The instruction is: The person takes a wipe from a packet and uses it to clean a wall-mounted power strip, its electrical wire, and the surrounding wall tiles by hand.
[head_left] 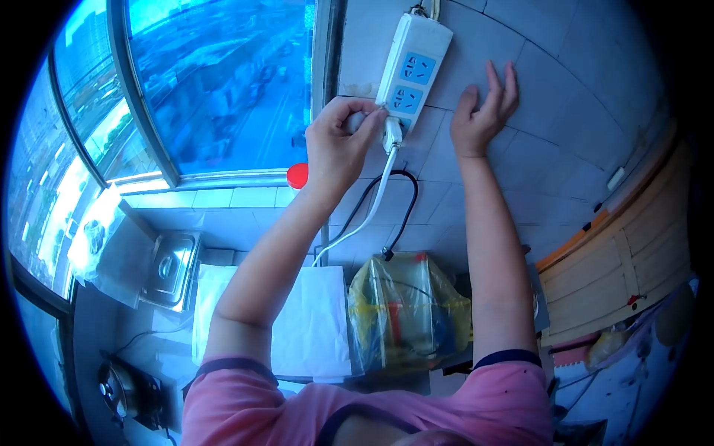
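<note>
A white power strip with blue socket faces hangs on the tiled wall. Into its lowest socket goes a white plug, whose white cable runs down. My left hand is at the strip's left edge, beside the plug, with thumb and fingers pinched together; what they hold, if anything, is hidden. To the right of the strip, my right hand rests by the wall tiles with its fingers apart, holding nothing. A black cable with a plug loops below the strip.
A window fills the upper left, and a red lid is at its sill. Below are a metal container, a white cover, a plastic-wrapped object and a pot. A wooden door is right.
</note>
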Action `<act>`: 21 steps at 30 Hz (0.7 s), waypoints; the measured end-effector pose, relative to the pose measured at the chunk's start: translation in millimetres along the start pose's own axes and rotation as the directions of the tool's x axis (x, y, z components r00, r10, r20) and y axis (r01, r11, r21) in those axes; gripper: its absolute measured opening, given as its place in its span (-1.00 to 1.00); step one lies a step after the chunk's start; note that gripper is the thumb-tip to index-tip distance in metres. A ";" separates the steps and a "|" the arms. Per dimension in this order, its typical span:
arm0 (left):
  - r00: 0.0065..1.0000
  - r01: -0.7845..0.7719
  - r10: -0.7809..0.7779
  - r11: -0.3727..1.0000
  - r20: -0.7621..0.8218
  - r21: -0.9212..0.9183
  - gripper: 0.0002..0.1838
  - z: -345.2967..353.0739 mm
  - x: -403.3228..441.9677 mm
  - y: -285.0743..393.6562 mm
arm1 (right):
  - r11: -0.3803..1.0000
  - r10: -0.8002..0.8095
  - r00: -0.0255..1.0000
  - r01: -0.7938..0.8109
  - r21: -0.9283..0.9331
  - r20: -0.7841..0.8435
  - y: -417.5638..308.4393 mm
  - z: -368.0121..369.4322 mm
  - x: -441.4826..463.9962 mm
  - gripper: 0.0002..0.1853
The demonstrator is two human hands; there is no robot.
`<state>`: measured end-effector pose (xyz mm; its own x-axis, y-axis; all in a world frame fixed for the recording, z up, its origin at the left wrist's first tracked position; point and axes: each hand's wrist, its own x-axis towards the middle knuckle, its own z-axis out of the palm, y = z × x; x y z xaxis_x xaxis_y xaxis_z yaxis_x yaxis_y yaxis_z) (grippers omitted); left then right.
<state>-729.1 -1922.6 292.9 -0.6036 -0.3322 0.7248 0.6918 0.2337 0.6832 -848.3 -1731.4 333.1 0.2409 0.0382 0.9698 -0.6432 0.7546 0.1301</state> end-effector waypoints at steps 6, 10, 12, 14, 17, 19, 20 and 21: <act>0.999 0.040 -0.039 0.998 0.007 -0.040 -0.84 -5.6 -2.9 6.2 | 1.000 -0.008 1.000 0.008 -0.008 -0.011 -1.6 -0.8 3.1 -0.57; 0.968 -0.246 0.239 0.964 0.081 0.101 -0.90 -1.8 0.7 0.7 | 0.999 -0.003 1.000 0.004 0.032 -0.031 -3.9 0.2 1.7 -0.58; 0.953 -0.303 0.289 0.923 0.094 0.236 -0.91 -3.3 -2.2 8.4 | 1.000 -0.011 0.999 0.011 0.016 -0.038 -1.7 0.6 2.1 -0.57; 0.876 -0.468 0.475 0.791 0.086 0.394 -0.90 -2.3 -2.6 2.7 | 1.000 -0.007 0.999 0.008 0.009 -0.033 -1.5 0.1 2.5 -0.57; 0.780 -0.589 0.595 0.592 0.196 0.550 -0.87 -14.3 -3.4 -0.3 | 1.000 -0.006 1.000 0.006 0.000 -0.019 -0.7 0.2 1.9 -0.57; 0.792 -0.576 0.585 0.621 0.174 0.531 -0.87 -17.0 -4.5 -2.9 | 1.000 0.002 1.000 -0.002 -0.013 -0.022 -0.1 -0.8 2.5 -0.57; 0.809 -0.554 0.569 0.654 0.148 0.516 -0.86 -18.4 -4.8 1.8 | 1.000 0.001 1.000 -0.001 -0.008 -0.023 -1.5 -1.2 2.3 -0.57; 0.802 -0.565 0.588 0.686 0.109 0.458 -0.84 -17.1 -1.5 6.8 | 1.000 -0.004 1.000 0.004 0.001 -0.025 -2.8 -0.2 2.6 -0.58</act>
<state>-716.8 -1936.1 295.0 -0.1207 -0.0290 0.9923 0.6345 0.7665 0.0996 -845.7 -1733.3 335.3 0.2615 0.0514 0.9638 -0.6431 0.7539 0.1343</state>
